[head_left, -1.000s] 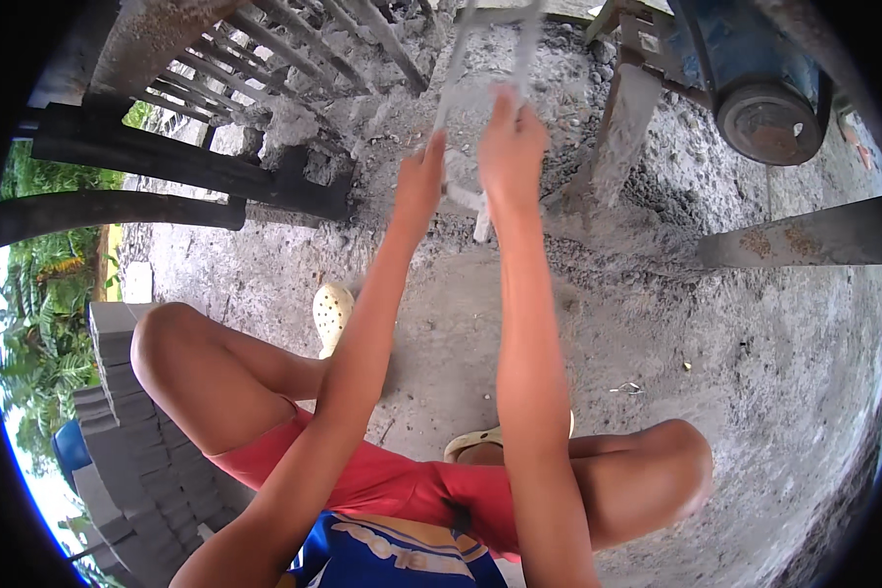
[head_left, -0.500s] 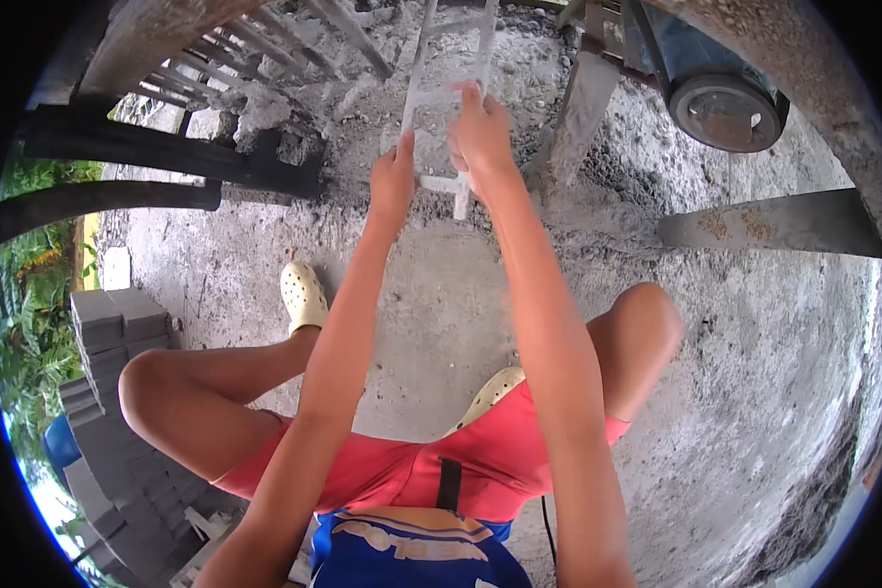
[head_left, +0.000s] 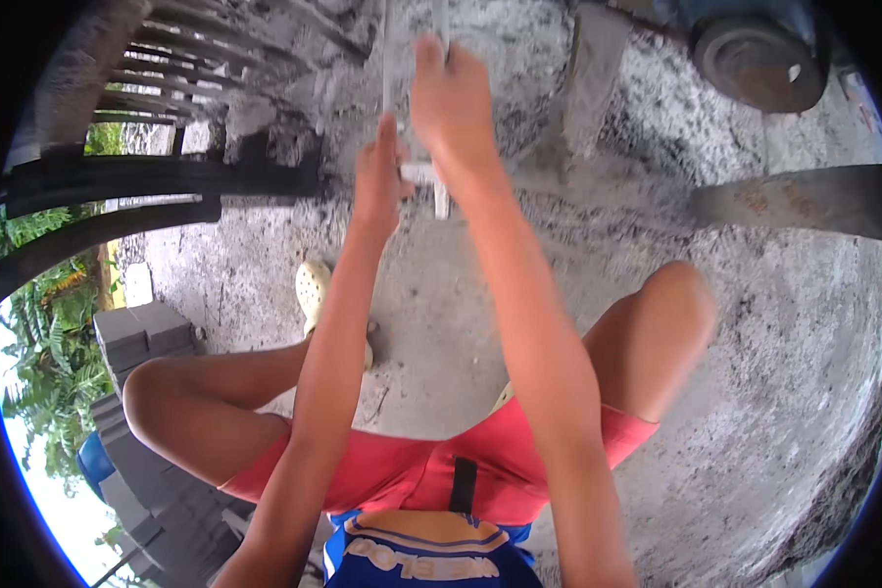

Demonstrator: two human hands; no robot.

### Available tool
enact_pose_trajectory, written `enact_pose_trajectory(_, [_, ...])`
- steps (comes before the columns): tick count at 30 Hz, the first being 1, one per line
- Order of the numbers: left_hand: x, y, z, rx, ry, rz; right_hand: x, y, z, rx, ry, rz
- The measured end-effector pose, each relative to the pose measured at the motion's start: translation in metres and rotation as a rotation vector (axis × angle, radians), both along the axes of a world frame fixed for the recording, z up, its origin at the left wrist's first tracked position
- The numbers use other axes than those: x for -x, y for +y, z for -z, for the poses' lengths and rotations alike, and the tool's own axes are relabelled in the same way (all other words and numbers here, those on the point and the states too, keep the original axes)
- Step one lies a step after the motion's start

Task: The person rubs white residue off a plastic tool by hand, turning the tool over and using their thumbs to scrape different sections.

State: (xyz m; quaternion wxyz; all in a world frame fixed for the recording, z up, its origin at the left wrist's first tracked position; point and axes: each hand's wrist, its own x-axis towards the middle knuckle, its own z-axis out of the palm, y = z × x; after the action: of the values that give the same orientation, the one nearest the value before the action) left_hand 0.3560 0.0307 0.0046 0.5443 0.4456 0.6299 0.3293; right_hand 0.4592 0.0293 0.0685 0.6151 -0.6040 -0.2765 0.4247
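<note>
A dusty, pale grey frame like a small ladder (head_left: 421, 172), with two long rails and a crossbar, extends away from me over the rough grey ground. My left hand (head_left: 378, 184) is closed on its left rail near the crossbar, thumb pointing forward along the rail. Farther along, my right hand (head_left: 453, 108) wraps round the right rail, slightly blurred. A short rail end sticks out toward me below the crossbar. The far part of the frame runs out of the top of the view.
Dark metal beams (head_left: 167, 178) stand at the left, with a slatted grate (head_left: 181, 59) beyond. A round pulley (head_left: 759, 64) and a metal leg (head_left: 799, 201) are at the right. Stacked grey blocks (head_left: 147, 338) sit at my left. Concrete floor (head_left: 431, 323) lies between my feet.
The frame and both hands have shifted left relative to the ground. My right hand has moved up and appears larger. The whole view has turned slightly.
</note>
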Motion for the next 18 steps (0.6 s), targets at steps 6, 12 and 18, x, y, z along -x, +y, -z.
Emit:
enact_pose_trajectory(6, [-0.002, 0.026, -0.003, -0.244, -0.210, 0.105, 0.006, -0.006, -0.056, -0.046, -0.131, -0.015])
enact_pose_trajectory(12, [-0.004, 0.019, 0.045, -0.095, -0.232, 0.066, 0.005, 0.017, 0.013, -0.103, -0.147, 0.050])
enact_pose_trajectory(18, [-0.014, 0.036, -0.006, -0.188, -0.199, 0.130, 0.012, -0.001, -0.050, -0.158, -0.258, 0.138])
